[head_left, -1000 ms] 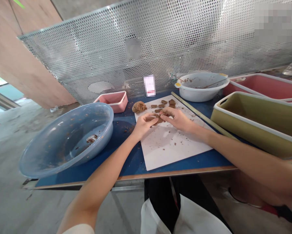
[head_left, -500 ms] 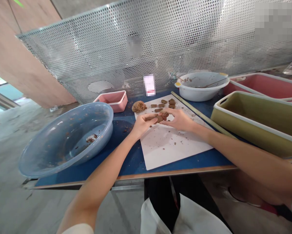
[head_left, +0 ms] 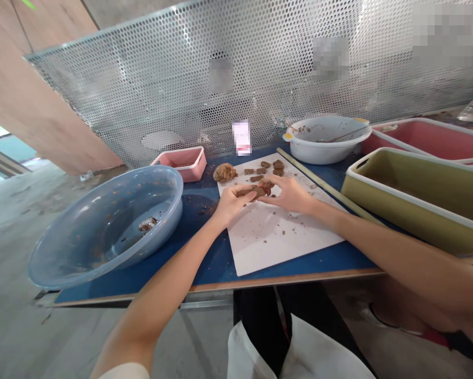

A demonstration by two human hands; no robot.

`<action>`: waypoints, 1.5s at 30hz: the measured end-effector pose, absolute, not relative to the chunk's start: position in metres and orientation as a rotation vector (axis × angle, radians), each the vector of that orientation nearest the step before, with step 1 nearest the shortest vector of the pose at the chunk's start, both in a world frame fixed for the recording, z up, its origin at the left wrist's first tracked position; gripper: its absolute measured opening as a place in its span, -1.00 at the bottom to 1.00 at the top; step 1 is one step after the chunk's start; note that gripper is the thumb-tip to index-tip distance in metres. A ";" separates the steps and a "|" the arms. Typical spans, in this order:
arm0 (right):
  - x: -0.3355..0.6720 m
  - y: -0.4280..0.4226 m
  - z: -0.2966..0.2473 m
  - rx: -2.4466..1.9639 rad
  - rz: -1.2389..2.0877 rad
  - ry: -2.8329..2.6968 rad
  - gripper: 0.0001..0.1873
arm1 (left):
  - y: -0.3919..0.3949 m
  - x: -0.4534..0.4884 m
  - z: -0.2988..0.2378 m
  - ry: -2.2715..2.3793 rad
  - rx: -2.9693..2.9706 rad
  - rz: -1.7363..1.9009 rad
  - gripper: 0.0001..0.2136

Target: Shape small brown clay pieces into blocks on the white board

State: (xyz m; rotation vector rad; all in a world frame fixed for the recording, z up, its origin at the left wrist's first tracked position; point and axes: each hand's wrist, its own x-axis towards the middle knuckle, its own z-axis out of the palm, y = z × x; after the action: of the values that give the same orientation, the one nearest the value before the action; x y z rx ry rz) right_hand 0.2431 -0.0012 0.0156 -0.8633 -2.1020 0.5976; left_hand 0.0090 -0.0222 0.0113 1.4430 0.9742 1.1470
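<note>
My left hand (head_left: 231, 201) and my right hand (head_left: 289, 192) meet over the far part of a white board (head_left: 275, 237) on the blue table. Between their fingertips they pinch a brown lump of clay (head_left: 257, 190). Both hands have their fingers curled round it. Several small brown clay pieces (head_left: 267, 168) lie on the board just beyond the hands. A bigger rough clay ball (head_left: 224, 172) rests on the table at the board's far left corner.
A large translucent blue basin (head_left: 106, 223) overhangs the table's left edge. A small pink tray (head_left: 184, 161) and a white bowl (head_left: 326, 141) stand at the back. An olive tub (head_left: 418, 195) and a pink tub (head_left: 429, 137) stand right. A long stick (head_left: 326, 187) lies beside the board. Perforated metal screen behind.
The clay lump has been gathered up between both hands and lifted slightly off the board. The hands have barely shifted.
</note>
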 end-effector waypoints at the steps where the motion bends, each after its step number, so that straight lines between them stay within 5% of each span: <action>1: 0.244 -0.001 0.016 -0.860 0.587 -2.113 -0.65 | -0.023 0.009 0.012 0.970 1.438 1.148 -0.52; 8: 0.249 0.002 0.016 -0.861 0.583 -2.112 -0.49 | -0.021 0.010 0.012 0.980 1.319 1.210 -0.55; 23: 0.242 0.003 0.009 -0.807 1.116 -1.829 -0.53 | -0.018 0.009 0.007 0.989 1.399 1.206 -0.58; 45: 0.239 0.001 0.012 -0.810 0.986 -1.879 -0.62 | -0.022 0.013 0.008 1.004 1.420 1.207 -0.53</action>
State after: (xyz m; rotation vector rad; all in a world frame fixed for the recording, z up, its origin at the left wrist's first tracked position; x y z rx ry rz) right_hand 0.2390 0.0009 0.0124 -0.8102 -1.8795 0.9862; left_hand 0.0127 -0.0219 0.0079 1.4199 1.0039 1.2070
